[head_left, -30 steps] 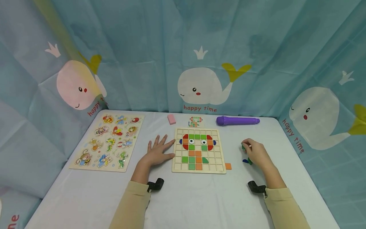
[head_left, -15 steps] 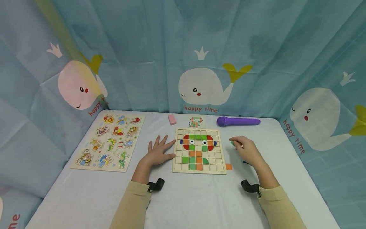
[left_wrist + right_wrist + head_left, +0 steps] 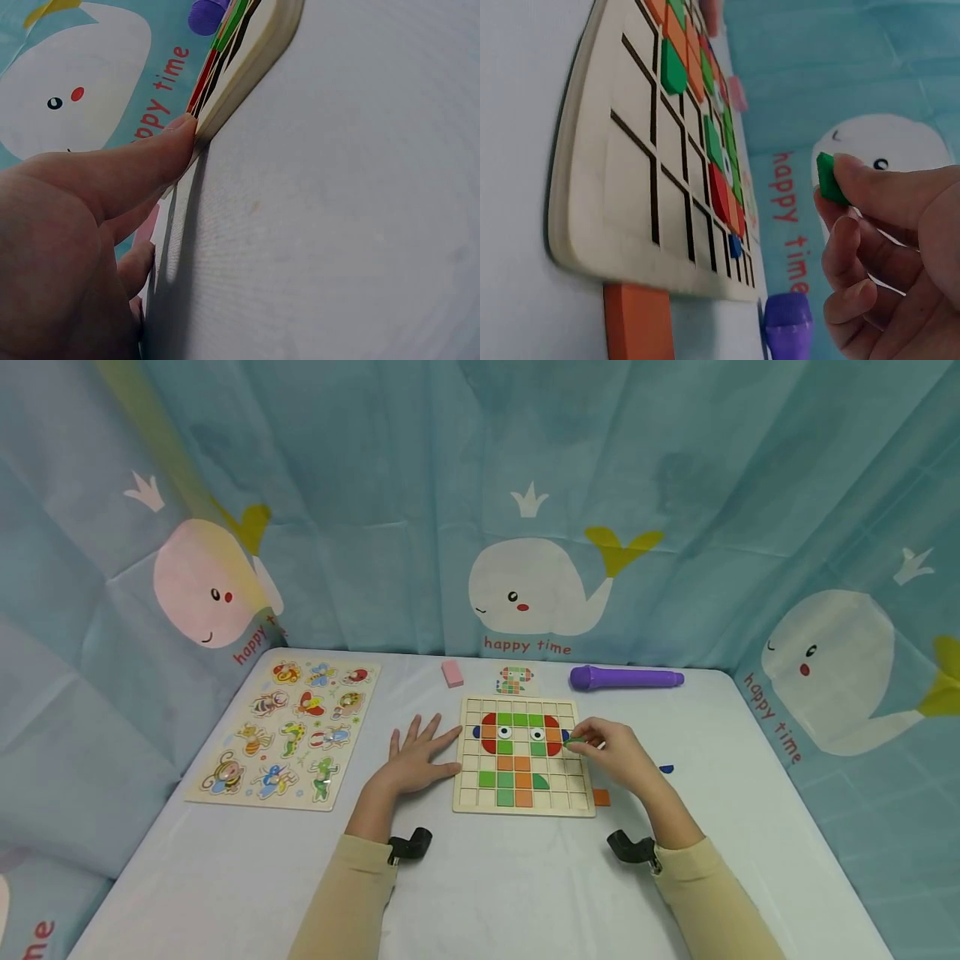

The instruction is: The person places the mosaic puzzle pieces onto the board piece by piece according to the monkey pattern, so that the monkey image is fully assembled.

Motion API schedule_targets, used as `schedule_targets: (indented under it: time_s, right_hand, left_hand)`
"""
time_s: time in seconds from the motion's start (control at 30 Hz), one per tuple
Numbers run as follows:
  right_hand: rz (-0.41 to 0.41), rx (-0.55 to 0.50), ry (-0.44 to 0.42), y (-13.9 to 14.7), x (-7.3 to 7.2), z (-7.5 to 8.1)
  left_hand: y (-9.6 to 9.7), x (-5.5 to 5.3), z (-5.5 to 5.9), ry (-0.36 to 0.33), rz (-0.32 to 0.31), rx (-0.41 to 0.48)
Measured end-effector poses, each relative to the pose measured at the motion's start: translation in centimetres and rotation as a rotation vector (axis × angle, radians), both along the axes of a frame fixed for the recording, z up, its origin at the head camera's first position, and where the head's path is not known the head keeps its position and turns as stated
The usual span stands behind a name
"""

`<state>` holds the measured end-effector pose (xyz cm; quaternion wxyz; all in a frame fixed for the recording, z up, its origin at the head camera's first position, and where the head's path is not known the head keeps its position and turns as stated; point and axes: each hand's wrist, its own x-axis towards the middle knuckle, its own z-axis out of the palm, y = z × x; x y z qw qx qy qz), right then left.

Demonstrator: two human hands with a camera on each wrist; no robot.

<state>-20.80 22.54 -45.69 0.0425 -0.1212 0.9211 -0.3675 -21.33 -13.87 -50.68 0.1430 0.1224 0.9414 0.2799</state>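
Observation:
A wooden grid board (image 3: 555,800) lies at the table's middle, with green, orange, red and blue tiles and two eye tiles set in its squares. My left hand (image 3: 411,766) lies flat with spread fingers, its fingertips touching the board's left edge. Over the board's right edge, my right hand (image 3: 618,756) pinches a green tile (image 3: 829,180) between thumb and finger; the tile is held above the surface. An orange tile (image 3: 639,322) sits against the board's right side. Beyond the right wrist lies a small blue tile (image 3: 667,769).
Behind the board are a pattern card (image 3: 515,680), a pink block (image 3: 452,673) and a purple toy microphone (image 3: 627,677). An insect puzzle board (image 3: 288,735) lies at the left. A whale-print curtain (image 3: 375,527) hangs along the table's far edge.
My right hand has picked up the green tile from the table at the right and carried it left to the board's right edge. The left hand has stayed in place.

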Motion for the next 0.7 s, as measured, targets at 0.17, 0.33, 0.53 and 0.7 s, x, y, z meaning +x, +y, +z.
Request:
schedule_targets:
  time_s: [0.17,0.33,0.53,0.7]
  right_hand:
    - [0.035,-0.013,-0.002,-1.4,0.0,0.0]
    - [0.049,-0.029,0.009,-2.6,-0.2,-0.1]
    - [0.07,-0.04,0.023,-4.1,-0.5,-0.2]
    - [0.106,-0.044,0.011,-5.5,-0.8,-0.4]
  left_hand:
    - [0.0,0.0,-0.1,-0.005,0.003,0.0]
    - [0.1,0.0,-0.1,-0.008,0.002,-0.003]
    - [0.1,-0.1,0.0,-0.009,0.002,0.003]
    - [0.1,0.0,0.0,-0.005,0.0,-0.004]
